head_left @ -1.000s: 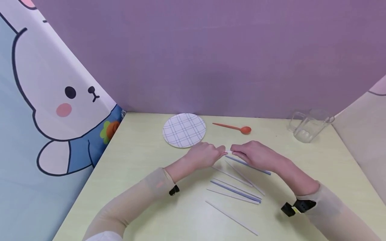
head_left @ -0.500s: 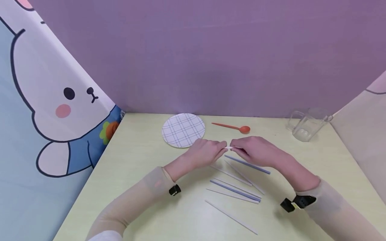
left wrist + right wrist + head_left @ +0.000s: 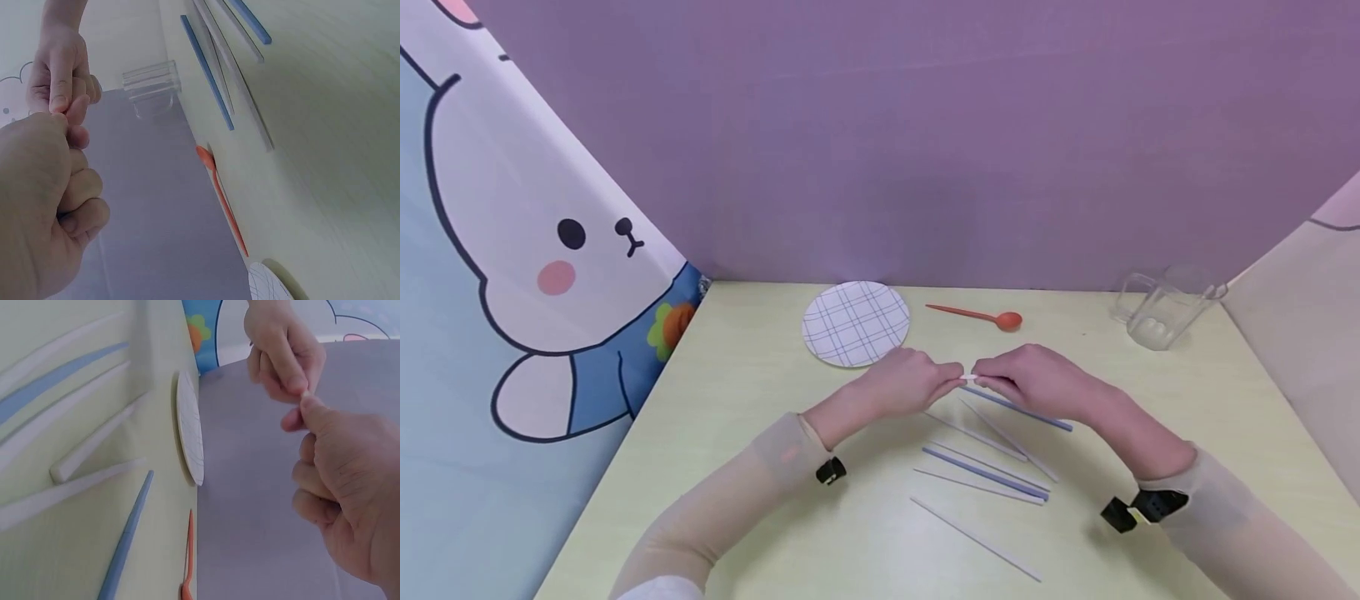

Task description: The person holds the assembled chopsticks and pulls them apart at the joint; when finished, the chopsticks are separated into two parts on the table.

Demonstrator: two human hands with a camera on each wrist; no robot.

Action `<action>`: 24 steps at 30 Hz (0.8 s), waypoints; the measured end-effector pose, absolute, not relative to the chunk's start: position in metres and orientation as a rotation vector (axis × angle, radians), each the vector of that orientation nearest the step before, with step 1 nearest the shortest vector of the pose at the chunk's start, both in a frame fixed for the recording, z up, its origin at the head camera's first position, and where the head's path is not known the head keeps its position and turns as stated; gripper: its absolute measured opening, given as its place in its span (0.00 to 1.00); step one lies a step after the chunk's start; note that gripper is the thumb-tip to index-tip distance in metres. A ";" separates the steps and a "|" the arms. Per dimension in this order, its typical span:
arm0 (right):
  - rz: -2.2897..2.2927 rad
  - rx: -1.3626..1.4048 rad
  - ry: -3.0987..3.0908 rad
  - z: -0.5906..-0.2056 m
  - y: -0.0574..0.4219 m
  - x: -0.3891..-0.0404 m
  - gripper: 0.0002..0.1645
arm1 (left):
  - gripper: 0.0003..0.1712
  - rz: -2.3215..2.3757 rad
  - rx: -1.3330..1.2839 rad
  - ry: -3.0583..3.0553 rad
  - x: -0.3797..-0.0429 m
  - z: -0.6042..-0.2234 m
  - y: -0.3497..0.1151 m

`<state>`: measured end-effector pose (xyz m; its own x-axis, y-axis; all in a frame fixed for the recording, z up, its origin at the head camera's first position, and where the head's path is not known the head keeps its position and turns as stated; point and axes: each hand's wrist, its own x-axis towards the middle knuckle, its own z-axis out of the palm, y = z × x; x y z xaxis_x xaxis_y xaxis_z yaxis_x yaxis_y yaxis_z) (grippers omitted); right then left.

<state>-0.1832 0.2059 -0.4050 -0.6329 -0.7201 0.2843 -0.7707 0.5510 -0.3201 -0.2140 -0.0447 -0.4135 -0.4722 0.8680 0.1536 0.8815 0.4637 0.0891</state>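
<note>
Out over the table, my left hand (image 3: 910,383) and right hand (image 3: 1037,382) face each other with their fingertips almost meeting. Each pinches one end of a small white piece (image 3: 969,377) between thumb and curled fingers. Only a short bit of it shows in the gap, so its kind cannot be told. Just below the hands lies a blue chopstick (image 3: 1037,415). Nearer to me, another blue chopstick (image 3: 985,475) lies among several white chopsticks (image 3: 976,540). In the right wrist view, a blue chopstick (image 3: 128,534) tapers towards its tip.
A round plate (image 3: 856,325) with a blue checked pattern stands behind my left hand. To its right lies an orange spoon (image 3: 1009,321). A clear jug (image 3: 1161,315) stands at the back right, near the purple wall (image 3: 962,150).
Both hands rose slightly together, then came back down a little. The white piece has stayed pinched between them throughout. Everything on the table lies as before.
</note>
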 end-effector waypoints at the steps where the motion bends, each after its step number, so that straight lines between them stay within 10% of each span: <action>1: 0.647 1.303 -2.646 -0.405 0.207 -0.183 0.15 | 0.17 -0.237 -1.576 -2.601 -0.214 -0.414 -0.045; 24: 0.683 1.314 -2.590 -0.407 0.212 -0.186 0.08 | 0.16 -0.271 -1.488 -2.606 -0.210 -0.418 -0.041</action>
<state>-0.1859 0.2117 -0.4074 -0.6019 -0.7239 0.3370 -0.7960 0.5102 -0.3258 -0.2100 -0.0415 -0.4180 -0.5062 0.8391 0.1991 0.8621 0.4984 0.0915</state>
